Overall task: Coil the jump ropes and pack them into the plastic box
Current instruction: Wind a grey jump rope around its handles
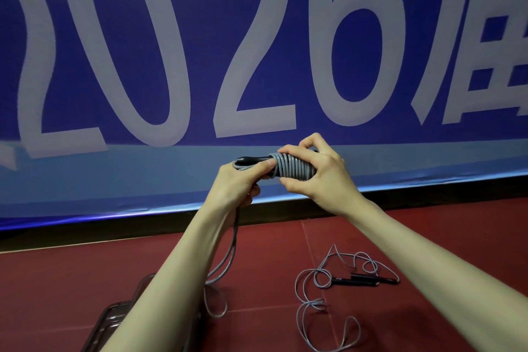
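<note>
I hold a grey jump rope [290, 170] up in front of the blue banner, its cord wound in tight turns round the black handles [251, 159]. My right hand [317, 173] grips the wound bundle from the right. My left hand [240, 180] pinches the cord and handle end at the left. The loose tail of the cord [225, 263] hangs down from my left hand toward the floor. A second grey jump rope [337, 283] with black handles lies uncoiled on the red floor at the lower right. A clear plastic box [114, 320] sits on the floor at the lower left, partly behind my left forearm.
A large blue banner [257, 37] with white numerals fills the wall ahead, above a dark baseboard [114, 226]. Red floor mat [71, 271] covers the ground around the box and loose rope.
</note>
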`<action>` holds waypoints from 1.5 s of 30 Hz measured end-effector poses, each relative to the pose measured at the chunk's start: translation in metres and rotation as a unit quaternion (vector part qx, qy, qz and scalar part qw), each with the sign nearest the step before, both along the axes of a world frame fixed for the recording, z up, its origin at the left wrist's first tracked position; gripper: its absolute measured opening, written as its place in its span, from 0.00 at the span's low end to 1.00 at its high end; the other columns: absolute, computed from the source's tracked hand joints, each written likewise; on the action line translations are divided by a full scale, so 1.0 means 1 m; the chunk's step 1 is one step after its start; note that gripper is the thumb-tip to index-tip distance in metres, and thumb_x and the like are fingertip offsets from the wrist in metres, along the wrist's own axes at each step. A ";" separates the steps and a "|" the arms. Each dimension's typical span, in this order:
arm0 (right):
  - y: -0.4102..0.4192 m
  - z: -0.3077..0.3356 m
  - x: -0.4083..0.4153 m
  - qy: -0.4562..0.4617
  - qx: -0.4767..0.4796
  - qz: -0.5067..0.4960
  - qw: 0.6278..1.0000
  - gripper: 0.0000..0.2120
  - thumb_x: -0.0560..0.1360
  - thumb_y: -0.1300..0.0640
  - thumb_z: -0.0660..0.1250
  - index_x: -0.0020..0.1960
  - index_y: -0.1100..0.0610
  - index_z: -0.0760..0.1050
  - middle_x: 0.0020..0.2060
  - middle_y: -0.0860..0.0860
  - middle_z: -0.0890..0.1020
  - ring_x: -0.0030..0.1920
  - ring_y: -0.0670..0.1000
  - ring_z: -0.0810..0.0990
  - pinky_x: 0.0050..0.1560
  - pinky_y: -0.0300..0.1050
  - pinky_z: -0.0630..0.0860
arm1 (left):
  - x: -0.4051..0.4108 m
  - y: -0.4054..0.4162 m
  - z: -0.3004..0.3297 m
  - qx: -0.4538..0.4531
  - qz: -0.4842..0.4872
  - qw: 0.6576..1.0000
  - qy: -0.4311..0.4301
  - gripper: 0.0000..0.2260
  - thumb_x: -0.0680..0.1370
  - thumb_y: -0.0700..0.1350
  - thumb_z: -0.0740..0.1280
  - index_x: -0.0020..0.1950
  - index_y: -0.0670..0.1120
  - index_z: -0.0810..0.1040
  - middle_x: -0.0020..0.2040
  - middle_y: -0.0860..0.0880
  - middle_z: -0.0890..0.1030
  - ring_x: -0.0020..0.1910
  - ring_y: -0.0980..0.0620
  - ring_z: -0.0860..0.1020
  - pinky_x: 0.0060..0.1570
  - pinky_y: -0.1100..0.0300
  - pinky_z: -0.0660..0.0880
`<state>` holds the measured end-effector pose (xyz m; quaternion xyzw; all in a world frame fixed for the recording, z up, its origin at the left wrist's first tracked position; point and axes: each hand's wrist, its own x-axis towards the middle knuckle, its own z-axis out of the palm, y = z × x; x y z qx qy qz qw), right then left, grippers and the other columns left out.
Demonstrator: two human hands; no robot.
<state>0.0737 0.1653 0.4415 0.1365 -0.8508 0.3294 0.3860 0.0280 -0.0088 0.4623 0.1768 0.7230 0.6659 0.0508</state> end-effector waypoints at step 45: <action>-0.003 -0.001 -0.001 -0.049 -0.038 0.064 0.996 0.35 0.73 0.60 0.72 0.74 0.40 0.63 0.50 0.46 0.66 0.48 0.41 0.70 0.47 0.28 0.70 | -0.004 0.011 -0.017 -0.020 -0.030 0.997 0.071 0.13 0.80 0.56 0.60 0.43 0.48 0.75 0.27 0.57 0.68 0.24 0.59 0.63 0.27 0.65 0.61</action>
